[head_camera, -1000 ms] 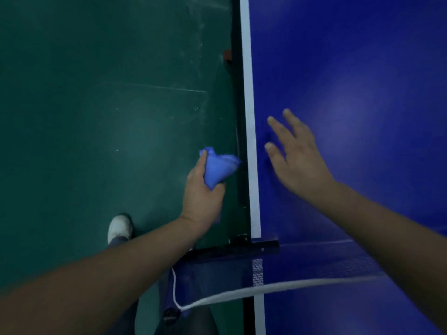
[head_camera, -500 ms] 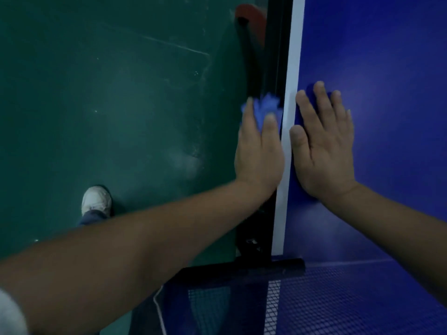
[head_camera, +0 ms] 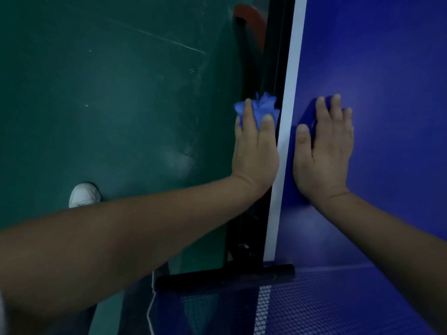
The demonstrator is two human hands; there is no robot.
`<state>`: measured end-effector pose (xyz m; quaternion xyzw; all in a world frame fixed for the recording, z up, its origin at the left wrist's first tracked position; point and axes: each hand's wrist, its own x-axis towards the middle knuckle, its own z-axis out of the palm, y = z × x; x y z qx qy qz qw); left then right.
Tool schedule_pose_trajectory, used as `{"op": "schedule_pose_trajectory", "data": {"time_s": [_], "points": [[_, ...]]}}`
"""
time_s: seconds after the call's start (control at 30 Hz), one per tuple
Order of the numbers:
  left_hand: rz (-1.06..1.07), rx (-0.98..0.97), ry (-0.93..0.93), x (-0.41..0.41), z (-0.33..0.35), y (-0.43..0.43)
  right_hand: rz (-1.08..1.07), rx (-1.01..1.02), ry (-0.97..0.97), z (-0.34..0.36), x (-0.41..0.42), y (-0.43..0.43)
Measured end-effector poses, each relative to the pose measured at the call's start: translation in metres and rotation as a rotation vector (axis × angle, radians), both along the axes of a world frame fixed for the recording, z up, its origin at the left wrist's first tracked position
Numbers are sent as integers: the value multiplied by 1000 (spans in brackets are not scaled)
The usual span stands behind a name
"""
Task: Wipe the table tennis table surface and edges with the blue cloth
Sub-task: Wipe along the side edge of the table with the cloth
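Gripping the bunched blue cloth [head_camera: 260, 108] between thumb and fingers, the left hand [head_camera: 255, 151] holds it against the table's [head_camera: 387, 68] dark side edge [head_camera: 281, 68], beside the white line. The right hand [head_camera: 323, 153] lies flat on the blue top, fingers straight and close together.

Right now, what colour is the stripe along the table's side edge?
White stripe, seen best in the head view.

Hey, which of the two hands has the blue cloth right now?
The left hand, holding the cloth bunched against the side edge of the table. The right hand lies flat and empty on top of it.
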<state>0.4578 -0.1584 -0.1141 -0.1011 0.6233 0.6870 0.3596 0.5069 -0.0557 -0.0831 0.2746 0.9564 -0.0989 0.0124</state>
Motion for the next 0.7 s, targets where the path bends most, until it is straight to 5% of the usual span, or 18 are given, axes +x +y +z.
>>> {"op": "schedule_pose_trajectory", "data": {"time_s": [0.23, 0.4, 0.57, 0.7], "points": [[-231, 120, -105, 82, 13, -56, 3, 23, -20, -4, 2, 1], [-107, -229, 64, -14, -3, 1, -10, 20, -19, -2, -1, 0], [59, 205, 37, 7, 5, -21, -5, 24, -15, -2, 0, 1], [-166, 223, -21, 79, 1, -70, 5, 28, -8, -5, 0, 2]]}}
